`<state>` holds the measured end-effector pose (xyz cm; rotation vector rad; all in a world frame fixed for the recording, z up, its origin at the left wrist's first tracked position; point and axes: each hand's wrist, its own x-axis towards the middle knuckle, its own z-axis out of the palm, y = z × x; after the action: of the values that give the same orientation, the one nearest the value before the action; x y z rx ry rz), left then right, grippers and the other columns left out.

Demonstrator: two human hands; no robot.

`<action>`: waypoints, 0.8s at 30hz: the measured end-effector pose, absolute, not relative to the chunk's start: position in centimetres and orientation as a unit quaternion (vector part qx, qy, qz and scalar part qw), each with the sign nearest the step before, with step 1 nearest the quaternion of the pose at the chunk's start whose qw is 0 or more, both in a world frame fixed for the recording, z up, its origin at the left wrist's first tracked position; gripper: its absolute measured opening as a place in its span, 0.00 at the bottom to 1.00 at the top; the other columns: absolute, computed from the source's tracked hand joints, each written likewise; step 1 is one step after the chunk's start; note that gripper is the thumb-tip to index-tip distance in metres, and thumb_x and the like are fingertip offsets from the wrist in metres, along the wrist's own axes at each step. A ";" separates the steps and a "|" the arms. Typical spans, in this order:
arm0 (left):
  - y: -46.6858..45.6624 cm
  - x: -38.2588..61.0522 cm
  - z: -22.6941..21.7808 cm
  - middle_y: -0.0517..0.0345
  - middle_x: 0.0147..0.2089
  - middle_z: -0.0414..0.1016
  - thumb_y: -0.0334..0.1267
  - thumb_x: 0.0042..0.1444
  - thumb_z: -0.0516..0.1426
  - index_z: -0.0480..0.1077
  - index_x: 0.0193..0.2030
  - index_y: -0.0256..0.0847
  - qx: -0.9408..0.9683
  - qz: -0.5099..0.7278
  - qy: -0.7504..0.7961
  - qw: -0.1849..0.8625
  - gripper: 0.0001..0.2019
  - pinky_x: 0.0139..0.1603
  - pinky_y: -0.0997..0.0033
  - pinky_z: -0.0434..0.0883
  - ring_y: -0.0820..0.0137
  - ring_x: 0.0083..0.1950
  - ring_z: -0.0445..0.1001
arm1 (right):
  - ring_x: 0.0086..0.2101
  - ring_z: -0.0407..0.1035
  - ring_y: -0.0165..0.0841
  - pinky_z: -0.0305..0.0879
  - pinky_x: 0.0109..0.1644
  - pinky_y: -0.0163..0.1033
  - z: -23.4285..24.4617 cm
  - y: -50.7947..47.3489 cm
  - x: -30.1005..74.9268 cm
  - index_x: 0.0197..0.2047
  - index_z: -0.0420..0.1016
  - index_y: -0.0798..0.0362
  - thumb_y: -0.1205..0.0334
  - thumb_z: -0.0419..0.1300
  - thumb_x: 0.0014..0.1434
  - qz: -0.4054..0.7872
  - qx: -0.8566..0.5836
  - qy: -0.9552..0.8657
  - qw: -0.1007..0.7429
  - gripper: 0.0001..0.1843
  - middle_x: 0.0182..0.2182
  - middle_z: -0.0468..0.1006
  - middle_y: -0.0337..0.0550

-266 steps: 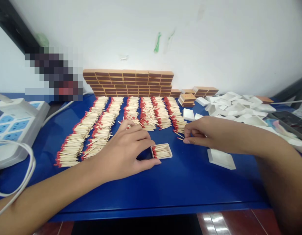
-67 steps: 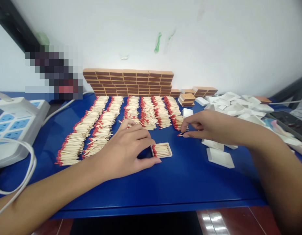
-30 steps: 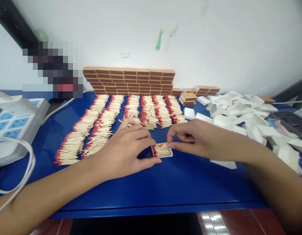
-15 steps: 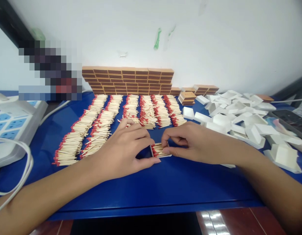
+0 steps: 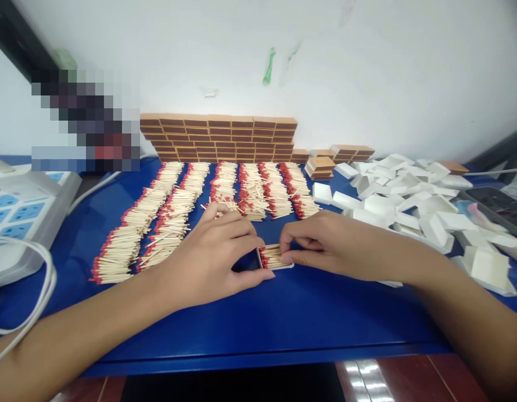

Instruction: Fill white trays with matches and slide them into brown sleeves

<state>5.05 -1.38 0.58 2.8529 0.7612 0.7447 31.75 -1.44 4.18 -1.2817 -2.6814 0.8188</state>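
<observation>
A small white matchbox tray [image 5: 287,267] lies on the blue table in front of me, filled with red-tipped matches [image 5: 273,257] whose heads point left. My left hand [image 5: 223,248] steadies the tray's left end between thumb and forefinger, its other fingers resting near the loose matches. At the right end, my right hand [image 5: 321,241] is closed, with thumb and forefinger pressed on the plain ends of the matches in the tray. Those fingertips cover part of the tray's right side. Rows of loose matches [image 5: 252,190] lie behind both hands.
Closed matchboxes [image 5: 225,134] are stacked against the wall, with a few more [image 5: 320,166] to their right. White trays [image 5: 384,206] are heaped at right, beside a dark phone [image 5: 499,206]. A power strip [image 5: 19,223] and white cable [image 5: 49,279] occupy the left.
My right hand has shifted slightly to the right along the tray, so more of the matches' length shows. My left hand and the tray stay in place.
</observation>
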 end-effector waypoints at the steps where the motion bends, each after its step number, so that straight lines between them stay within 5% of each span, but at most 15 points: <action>1: -1.4 5.1 0.6 0.56 0.40 0.81 0.51 0.68 0.64 0.80 0.43 0.40 0.935 0.246 0.249 0.048 0.15 0.60 0.55 0.62 0.63 0.45 0.78 | 0.27 0.64 0.29 0.53 0.30 0.37 4.2 -1.4 31.8 0.41 0.78 0.47 0.49 0.59 0.73 0.267 -0.413 -0.870 0.030 0.13 0.28 0.74 0.34; 16: -1.4 4.9 0.6 0.57 0.41 0.82 0.50 0.67 0.66 0.81 0.44 0.39 0.934 0.257 0.244 0.040 0.15 0.61 0.56 0.61 0.64 0.46 0.78 | 0.20 0.53 0.29 0.48 0.28 0.40 5.6 -0.2 34.1 0.39 0.80 0.47 0.46 0.59 0.71 0.114 -0.473 -0.863 0.137 0.16 0.18 0.60 0.31; 24: -1.5 4.9 0.6 0.58 0.41 0.82 0.50 0.67 0.66 0.80 0.43 0.39 0.934 0.258 0.245 0.039 0.14 0.63 0.56 0.61 0.65 0.46 0.78 | 0.21 0.57 0.30 0.49 0.27 0.40 4.8 1.7 37.0 0.35 0.82 0.47 0.44 0.64 0.64 0.139 -0.546 -0.826 -0.009 0.16 0.21 0.68 0.36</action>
<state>4.93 -1.49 0.65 2.8628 0.7523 0.7924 36.96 1.71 4.80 -1.7256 -2.6102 0.4388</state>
